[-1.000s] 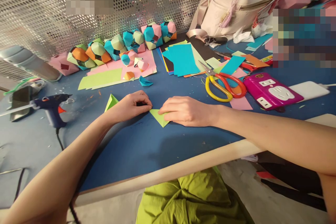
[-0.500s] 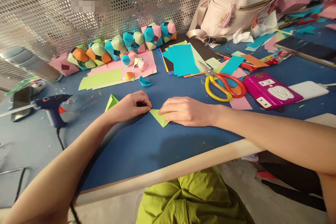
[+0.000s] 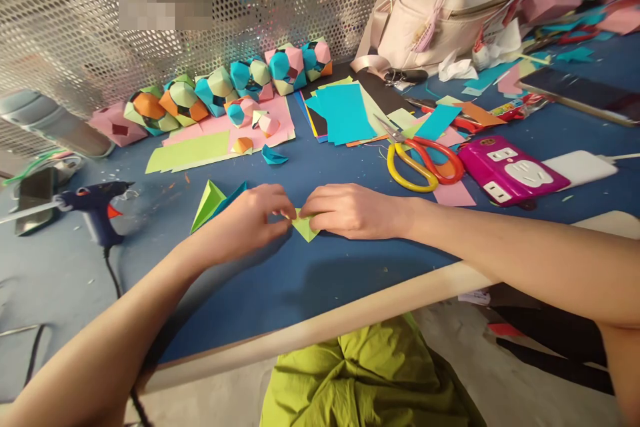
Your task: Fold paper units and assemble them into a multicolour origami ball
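Just left of the light green paper point(image 3: 307, 229), the left hand point(image 3: 251, 223) has its thumb and fingertips drawn close together, seemingly pinching the paper's near-side corner, though the exact grip is partly hidden. The right hand point(image 3: 350, 211) lies over the opposite side, fingers curled low on the paper; whether its thumb clamps from beneath is hard to make out. Over the last half second the left hand has slid inward, closer to the right hand, and the left point of the green triangle that stuck out has gone, so that corner now appears turned in: the work looks to be mid-fold, with the right hand steadying. The paper sits on the worktop point(image 3: 340, 280) between the two hands, its lower point toward the person. That shift has also brought a blue folded piece point(image 3: 233, 199) into sight behind the left hand, next to a green folded piece point(image 3: 208, 205) farther left. Ahead of the left hand lies a small blue fold point(image 3: 274, 155), with a row of paper balls point(image 3: 219, 89) beyond it. Farther left is a glue gun point(image 3: 97, 203); beyond the right hand lie scissors point(image 3: 417, 143) and a magenta socket block point(image 3: 500, 173).
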`<move>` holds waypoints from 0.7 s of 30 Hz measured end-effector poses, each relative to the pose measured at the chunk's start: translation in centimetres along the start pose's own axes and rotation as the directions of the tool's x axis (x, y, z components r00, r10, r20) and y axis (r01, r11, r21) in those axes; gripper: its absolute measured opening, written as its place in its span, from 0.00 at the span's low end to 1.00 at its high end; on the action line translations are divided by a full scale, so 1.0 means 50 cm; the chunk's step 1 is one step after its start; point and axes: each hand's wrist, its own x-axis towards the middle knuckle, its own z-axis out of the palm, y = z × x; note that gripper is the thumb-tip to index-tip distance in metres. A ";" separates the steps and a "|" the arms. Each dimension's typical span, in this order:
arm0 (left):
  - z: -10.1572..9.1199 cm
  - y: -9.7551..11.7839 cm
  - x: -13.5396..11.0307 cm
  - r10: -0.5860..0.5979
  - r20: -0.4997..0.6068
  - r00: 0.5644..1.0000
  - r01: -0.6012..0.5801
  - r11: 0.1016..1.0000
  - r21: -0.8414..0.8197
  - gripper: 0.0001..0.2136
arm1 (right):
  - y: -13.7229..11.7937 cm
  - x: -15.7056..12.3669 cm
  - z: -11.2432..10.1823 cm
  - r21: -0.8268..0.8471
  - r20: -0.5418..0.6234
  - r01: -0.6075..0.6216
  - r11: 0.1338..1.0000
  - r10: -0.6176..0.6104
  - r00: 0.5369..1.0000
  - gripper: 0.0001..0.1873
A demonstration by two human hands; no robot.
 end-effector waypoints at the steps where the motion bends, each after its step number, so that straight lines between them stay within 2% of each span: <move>1: 0.002 0.013 -0.005 0.039 0.048 0.998 -0.040 0.999 0.020 0.08 | 0.000 0.000 0.000 0.002 -0.003 -0.002 1.000 0.002 1.000 0.17; 4: 0.009 0.030 -0.013 0.084 0.104 0.991 -0.089 0.995 0.037 0.10 | 0.000 0.000 0.000 0.012 -0.003 -0.010 1.000 0.010 1.000 0.17; 14: 0.017 0.020 -0.012 0.151 0.144 0.978 -0.151 0.989 -0.008 0.08 | 0.001 -0.001 0.000 0.016 0.010 -0.007 1.000 0.007 1.000 0.18; 21: 0.013 0.032 -0.017 0.168 0.189 0.967 -0.190 0.976 0.104 0.12 | 0.000 0.002 -0.002 0.018 0.040 -0.015 1.000 0.014 0.999 0.18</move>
